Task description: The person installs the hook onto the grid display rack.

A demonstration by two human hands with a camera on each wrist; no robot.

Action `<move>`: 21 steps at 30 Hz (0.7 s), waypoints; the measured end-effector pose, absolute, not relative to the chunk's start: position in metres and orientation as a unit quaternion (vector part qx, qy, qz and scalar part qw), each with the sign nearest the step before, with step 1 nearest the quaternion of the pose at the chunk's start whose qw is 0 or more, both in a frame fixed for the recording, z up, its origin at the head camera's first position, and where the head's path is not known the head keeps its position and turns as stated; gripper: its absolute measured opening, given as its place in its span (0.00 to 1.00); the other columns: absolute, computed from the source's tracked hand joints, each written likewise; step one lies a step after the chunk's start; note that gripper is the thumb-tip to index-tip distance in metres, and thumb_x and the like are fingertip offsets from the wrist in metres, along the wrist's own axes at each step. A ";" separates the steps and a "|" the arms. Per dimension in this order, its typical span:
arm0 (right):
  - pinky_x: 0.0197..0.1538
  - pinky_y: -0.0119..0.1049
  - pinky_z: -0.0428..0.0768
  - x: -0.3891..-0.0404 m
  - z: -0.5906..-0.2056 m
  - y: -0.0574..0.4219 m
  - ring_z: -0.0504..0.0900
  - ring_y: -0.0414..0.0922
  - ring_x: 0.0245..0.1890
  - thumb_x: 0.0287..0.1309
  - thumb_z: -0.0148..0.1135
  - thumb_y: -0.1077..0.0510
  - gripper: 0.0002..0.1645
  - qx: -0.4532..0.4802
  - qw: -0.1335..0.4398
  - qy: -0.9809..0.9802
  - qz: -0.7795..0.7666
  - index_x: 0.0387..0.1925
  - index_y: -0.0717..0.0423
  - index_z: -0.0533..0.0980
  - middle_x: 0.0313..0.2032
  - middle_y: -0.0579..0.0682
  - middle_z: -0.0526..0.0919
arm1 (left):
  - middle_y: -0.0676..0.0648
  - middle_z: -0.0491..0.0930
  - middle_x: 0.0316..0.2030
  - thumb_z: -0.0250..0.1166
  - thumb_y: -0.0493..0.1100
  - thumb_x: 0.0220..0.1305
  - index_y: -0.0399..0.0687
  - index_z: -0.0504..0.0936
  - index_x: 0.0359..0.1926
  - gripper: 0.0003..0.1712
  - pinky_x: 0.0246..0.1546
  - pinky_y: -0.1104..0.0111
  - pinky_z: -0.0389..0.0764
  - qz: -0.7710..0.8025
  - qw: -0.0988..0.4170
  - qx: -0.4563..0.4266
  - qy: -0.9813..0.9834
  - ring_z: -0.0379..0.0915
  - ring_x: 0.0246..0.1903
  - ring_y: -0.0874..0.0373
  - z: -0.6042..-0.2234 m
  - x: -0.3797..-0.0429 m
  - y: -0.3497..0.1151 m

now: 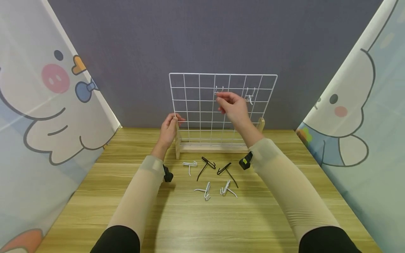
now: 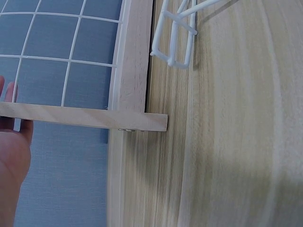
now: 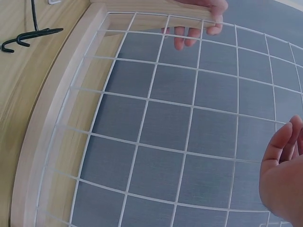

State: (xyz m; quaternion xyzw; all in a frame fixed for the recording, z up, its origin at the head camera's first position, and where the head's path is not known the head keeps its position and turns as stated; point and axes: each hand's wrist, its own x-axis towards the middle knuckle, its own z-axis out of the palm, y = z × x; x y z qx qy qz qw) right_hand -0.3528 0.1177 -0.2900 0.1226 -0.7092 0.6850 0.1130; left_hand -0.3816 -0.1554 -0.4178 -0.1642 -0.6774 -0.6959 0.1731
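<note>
A white wire grid panel [image 1: 206,105] stands upright in a wooden stand [image 1: 215,149]. My left hand [image 1: 169,130] grips the stand's left post [image 2: 85,116], thumb on one side and fingers on the other. In front of the panel's upper middle, my right hand [image 1: 235,107] has thumb and index finger brought together at a white wire hook [image 1: 216,92] on the grid. The fingers cover most of that hook. Another white hook [image 1: 250,98] hangs on the panel to the right. In the right wrist view, my right hand [image 3: 284,165] shows at the edge.
On the wooden table [image 1: 202,225] before the stand lie two black hooks [image 1: 207,163] [image 1: 225,169] and three white hooks [image 1: 190,164] [image 1: 207,191] [image 1: 225,189]. A grey wall [image 1: 215,38] rises behind. Printed cartoon curtains [image 1: 34,105] flank both sides.
</note>
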 end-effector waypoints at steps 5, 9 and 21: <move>0.33 0.26 0.81 -0.351 -0.293 0.119 0.81 0.37 0.28 0.75 0.69 0.60 0.16 0.124 0.109 -0.715 0.679 0.59 0.62 0.85 0.36 0.42 0.86 | 0.62 0.87 0.40 0.46 0.38 0.88 0.28 0.75 0.54 0.16 0.57 0.60 0.81 -0.698 0.180 -0.162 -0.674 0.84 0.53 0.50 -0.419 -0.382 -0.155; 0.32 0.26 0.81 -0.351 -0.294 0.119 0.81 0.37 0.28 0.76 0.68 0.60 0.16 0.127 0.107 -0.716 0.678 0.60 0.61 0.85 0.37 0.43 0.85 | 0.61 0.87 0.40 0.46 0.39 0.88 0.28 0.75 0.54 0.16 0.55 0.63 0.81 -0.698 0.184 -0.160 -0.673 0.84 0.53 0.48 -0.420 -0.383 -0.155; 0.31 0.29 0.84 -0.345 -0.296 0.120 0.83 0.38 0.26 0.78 0.67 0.55 0.19 0.133 0.104 -0.728 0.664 0.64 0.55 0.84 0.53 0.57 0.87 | 0.57 0.88 0.43 0.47 0.40 0.88 0.29 0.75 0.54 0.16 0.53 0.70 0.80 -0.699 0.181 -0.160 -0.674 0.84 0.51 0.54 -0.418 -0.382 -0.155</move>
